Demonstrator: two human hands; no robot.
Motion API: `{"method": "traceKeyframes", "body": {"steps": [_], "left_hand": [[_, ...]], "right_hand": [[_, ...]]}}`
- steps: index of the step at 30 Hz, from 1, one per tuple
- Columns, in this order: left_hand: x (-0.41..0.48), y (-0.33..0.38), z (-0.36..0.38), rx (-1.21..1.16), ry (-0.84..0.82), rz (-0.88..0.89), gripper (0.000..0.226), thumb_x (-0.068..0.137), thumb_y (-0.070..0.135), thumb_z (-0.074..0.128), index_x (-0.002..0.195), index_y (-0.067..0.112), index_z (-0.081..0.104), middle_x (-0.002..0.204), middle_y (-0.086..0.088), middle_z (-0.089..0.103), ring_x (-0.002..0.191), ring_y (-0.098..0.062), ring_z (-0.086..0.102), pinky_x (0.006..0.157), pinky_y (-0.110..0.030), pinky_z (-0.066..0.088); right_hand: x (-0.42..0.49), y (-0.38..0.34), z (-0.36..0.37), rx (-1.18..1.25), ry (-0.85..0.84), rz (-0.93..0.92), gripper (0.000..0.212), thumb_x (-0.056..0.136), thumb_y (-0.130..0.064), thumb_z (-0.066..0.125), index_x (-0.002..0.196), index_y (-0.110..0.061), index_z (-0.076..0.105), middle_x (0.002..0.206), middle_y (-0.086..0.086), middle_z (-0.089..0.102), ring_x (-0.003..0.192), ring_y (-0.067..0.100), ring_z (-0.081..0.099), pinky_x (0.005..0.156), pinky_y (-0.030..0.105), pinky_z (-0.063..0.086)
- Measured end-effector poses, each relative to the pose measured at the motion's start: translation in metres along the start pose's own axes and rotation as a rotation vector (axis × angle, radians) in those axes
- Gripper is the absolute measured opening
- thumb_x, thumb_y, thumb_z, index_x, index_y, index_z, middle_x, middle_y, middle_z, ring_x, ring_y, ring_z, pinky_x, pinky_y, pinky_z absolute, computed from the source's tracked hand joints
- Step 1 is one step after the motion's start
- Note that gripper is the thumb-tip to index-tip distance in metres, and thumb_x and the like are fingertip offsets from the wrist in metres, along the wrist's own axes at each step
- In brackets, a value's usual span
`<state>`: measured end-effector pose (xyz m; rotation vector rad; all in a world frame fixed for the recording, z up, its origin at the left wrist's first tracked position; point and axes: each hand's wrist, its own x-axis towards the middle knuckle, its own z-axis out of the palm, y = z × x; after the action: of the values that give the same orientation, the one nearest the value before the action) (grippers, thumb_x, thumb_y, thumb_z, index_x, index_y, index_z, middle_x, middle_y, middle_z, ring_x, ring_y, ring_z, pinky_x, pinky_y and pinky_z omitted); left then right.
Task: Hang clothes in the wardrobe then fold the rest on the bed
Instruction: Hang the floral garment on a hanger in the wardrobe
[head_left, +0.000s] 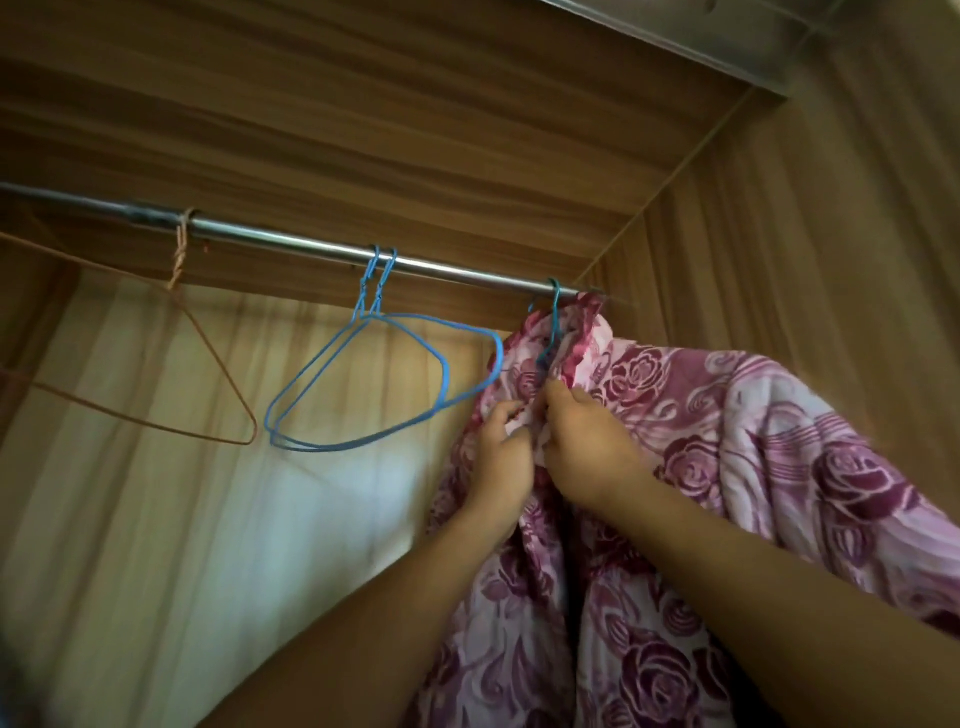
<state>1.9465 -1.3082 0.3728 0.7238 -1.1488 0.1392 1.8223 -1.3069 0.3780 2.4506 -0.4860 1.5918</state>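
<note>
Now the left hand (501, 441) and the right hand (587, 441) each pinch in their grip the rose-printed garment (753, 415) just under the rod (291, 243), probably to seat it on the teal hanger (555, 312) hooked there, with empty blue hangers (375, 299) farther along the rod.

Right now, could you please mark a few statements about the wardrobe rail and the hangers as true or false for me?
1. Two blue hangers hang empty on the rail. True.
2. The orange hanger carries a shirt. False: it is bare.
3. Both the left hand and the right hand grip the floral fabric. True.
4. The floral fabric hangs at the rail's left end. False: it hangs at the right end, beside the wardrobe wall.
</note>
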Motion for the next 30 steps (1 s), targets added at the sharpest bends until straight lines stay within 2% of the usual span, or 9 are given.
{"method": "traceKeyframes", "body": {"steps": [5,8,10,13,16,20,23,27,30], "left_hand": [[-0.018,-0.007,-0.019,0.068,-0.025,0.002,0.036,0.094,-0.01,0.048,0.114,0.017,0.062,0.1,0.0,0.07,0.079,-0.003,0.067,0.07,-0.017,0.052],[-0.021,-0.008,-0.028,0.14,-0.047,0.042,0.036,0.098,-0.001,0.053,0.113,0.032,0.059,0.103,0.022,0.067,0.086,0.011,0.066,0.071,-0.008,0.048],[-0.025,-0.007,-0.033,0.249,-0.073,0.079,0.031,0.099,0.003,0.056,0.123,0.023,0.06,0.111,0.033,0.062,0.1,0.022,0.058,0.082,-0.003,0.045],[-0.03,0.0,-0.043,0.411,-0.128,0.073,0.049,0.096,-0.001,0.053,0.142,0.013,0.051,0.139,0.003,0.058,0.13,-0.006,0.053,0.111,-0.032,0.042],[-0.039,0.014,-0.052,0.461,-0.179,0.131,0.055,0.095,0.001,0.054,0.146,0.02,0.047,0.147,0.0,0.054,0.138,-0.015,0.048,0.117,-0.042,0.035],[-0.056,0.031,-0.065,0.436,-0.193,0.121,0.042,0.098,0.006,0.057,0.126,0.037,0.055,0.128,-0.002,0.067,0.118,-0.016,0.065,0.103,-0.039,0.049],[-0.065,0.039,-0.081,0.428,-0.205,0.068,0.042,0.099,0.007,0.057,0.135,0.027,0.054,0.119,0.001,0.07,0.109,-0.016,0.068,0.098,-0.039,0.054],[-0.081,0.054,-0.096,0.53,-0.234,0.001,0.038,0.098,0.011,0.057,0.125,0.038,0.056,0.101,0.02,0.067,0.094,-0.002,0.066,0.092,-0.034,0.056],[-0.095,0.066,-0.108,0.66,-0.268,-0.035,0.028,0.096,0.015,0.058,0.108,0.04,0.059,0.087,0.03,0.067,0.079,0.013,0.063,0.074,-0.015,0.053]], "right_hand": [[-0.021,0.01,0.018,0.118,-0.041,-0.036,0.025,0.086,-0.011,0.057,0.109,-0.017,0.049,0.109,0.01,0.057,0.1,0.031,0.057,0.085,0.044,0.047],[-0.02,0.012,0.015,0.112,-0.076,-0.037,0.032,0.087,-0.011,0.056,0.118,-0.015,0.051,0.114,0.01,0.057,0.105,0.031,0.057,0.089,0.044,0.047],[-0.021,0.012,0.014,0.063,-0.127,-0.024,0.039,0.091,-0.015,0.054,0.13,-0.016,0.048,0.121,0.011,0.054,0.111,0.033,0.056,0.092,0.043,0.047],[-0.033,0.004,0.019,-0.046,-0.013,-0.014,0.05,0.094,-0.023,0.053,0.143,-0.022,0.04,0.123,0.009,0.046,0.114,0.035,0.052,0.091,0.044,0.048],[-0.048,-0.015,0.024,-0.052,0.242,-0.002,0.06,0.09,-0.024,0.059,0.148,-0.022,0.043,0.14,0.02,0.038,0.131,0.04,0.038,0.105,0.049,0.04],[-0.053,-0.037,0.017,0.098,0.341,0.034,0.059,0.09,-0.025,0.065,0.146,-0.02,0.049,0.158,0.026,0.021,0.147,0.039,0.02,0.117,0.052,0.026],[-0.056,-0.05,0.007,0.134,0.382,0.026,0.054,0.089,-0.024,0.066,0.141,-0.019,0.053,0.157,0.021,0.022,0.145,0.037,0.022,0.114,0.052,0.027],[-0.056,-0.061,-0.005,0.215,0.544,-0.048,0.035,0.094,-0.018,0.063,0.129,-0.014,0.063,0.13,0.012,0.044,0.122,0.029,0.041,0.101,0.046,0.035],[-0.051,-0.077,-0.012,0.527,0.524,-0.127,0.022,0.103,-0.015,0.051,0.121,-0.013,0.065,0.111,0.002,0.057,0.102,0.011,0.051,0.088,0.027,0.041]]}}
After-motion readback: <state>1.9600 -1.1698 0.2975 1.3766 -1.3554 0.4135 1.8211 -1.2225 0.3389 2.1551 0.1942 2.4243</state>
